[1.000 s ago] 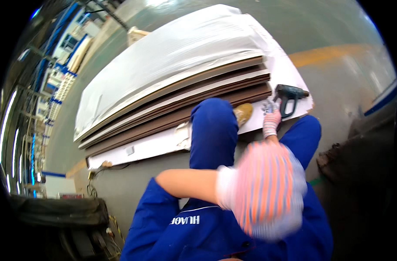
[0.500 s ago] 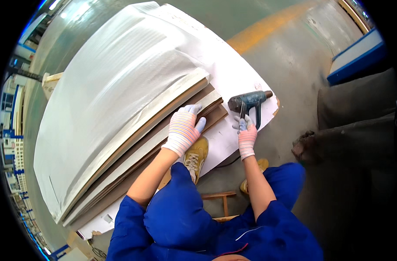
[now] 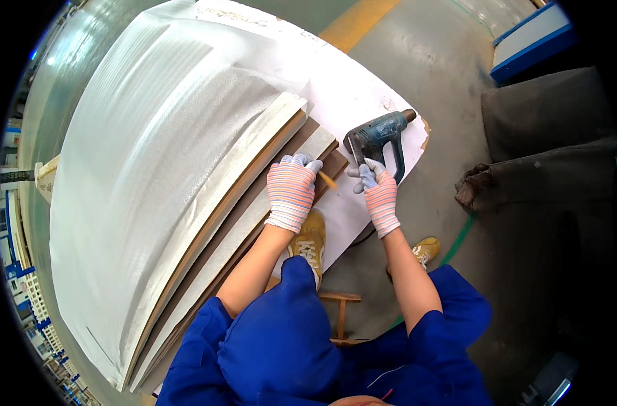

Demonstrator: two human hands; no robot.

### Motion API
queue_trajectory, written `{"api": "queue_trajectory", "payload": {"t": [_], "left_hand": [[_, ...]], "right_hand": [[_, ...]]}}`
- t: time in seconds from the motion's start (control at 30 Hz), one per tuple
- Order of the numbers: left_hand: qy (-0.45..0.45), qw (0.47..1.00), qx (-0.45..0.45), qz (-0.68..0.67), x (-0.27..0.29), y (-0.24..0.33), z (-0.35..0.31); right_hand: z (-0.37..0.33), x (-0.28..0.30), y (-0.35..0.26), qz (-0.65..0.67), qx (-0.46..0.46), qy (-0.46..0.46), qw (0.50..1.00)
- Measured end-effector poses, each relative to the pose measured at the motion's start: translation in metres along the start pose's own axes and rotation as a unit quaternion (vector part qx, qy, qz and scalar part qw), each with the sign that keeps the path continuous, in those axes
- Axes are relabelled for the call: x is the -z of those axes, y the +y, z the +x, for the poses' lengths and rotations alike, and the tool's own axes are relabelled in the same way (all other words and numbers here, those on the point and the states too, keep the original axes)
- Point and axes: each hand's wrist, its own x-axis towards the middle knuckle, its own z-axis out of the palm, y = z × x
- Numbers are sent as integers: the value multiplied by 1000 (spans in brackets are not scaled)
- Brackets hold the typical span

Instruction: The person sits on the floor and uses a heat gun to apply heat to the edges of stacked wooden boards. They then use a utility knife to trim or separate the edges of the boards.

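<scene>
My left hand [image 3: 293, 188], in a striped knit glove, rests on the stacked boards [image 3: 313, 144] near their right ends. Its fingers are curled closed, and a short tan strip [image 3: 328, 181] sticks out beside the thumb, slightly blurred. In my right hand [image 3: 378, 191], gloved alike, a narrow dark-grey tool [image 3: 357, 150] is pinched and points up; its exact kind is unclear. Just beyond that hand a dark teal heat gun [image 3: 378, 135] lies on the white panel [image 3: 359, 88], nozzle toward the upper right.
White foam sheeting [image 3: 146, 149] drapes over the large stack at left. Under my legs is a small wooden stand [image 3: 341, 298]. Dark fabric-covered forms [image 3: 545, 122] stand at right, near a blue-edged white panel [image 3: 528, 40]. A yellow stripe [image 3: 359, 24] crosses the floor.
The view has shifted, so the boards and heat gun sit a little further left. My left fingers have curled in, and the tan strip now shows beside the thumb.
</scene>
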Motion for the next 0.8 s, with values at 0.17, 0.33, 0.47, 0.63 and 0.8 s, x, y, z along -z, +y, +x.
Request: {"api": "queue_trajectory", "payload": {"t": [0.17,0.33,0.47,0.63,0.8], "left_hand": [[48,994,7,-97,6,0,-4],[12,986,-2,-167,5,-14,-3],[-107,959,111,-238,16,-20,4],[-66,951,109,-281,12,-31,1],[-43,977,47,-204,16,-32,-7]], "right_hand": [[13,-8,-20,14,-17,-37,999],[27,-14,-25,-8,-66,-95,993],[32,-20,-36,-24,-84,-113,990],[27,-28,-38,-59,-110,-122,985],[24,-34,-41,-88,-111,-138,980]]}}
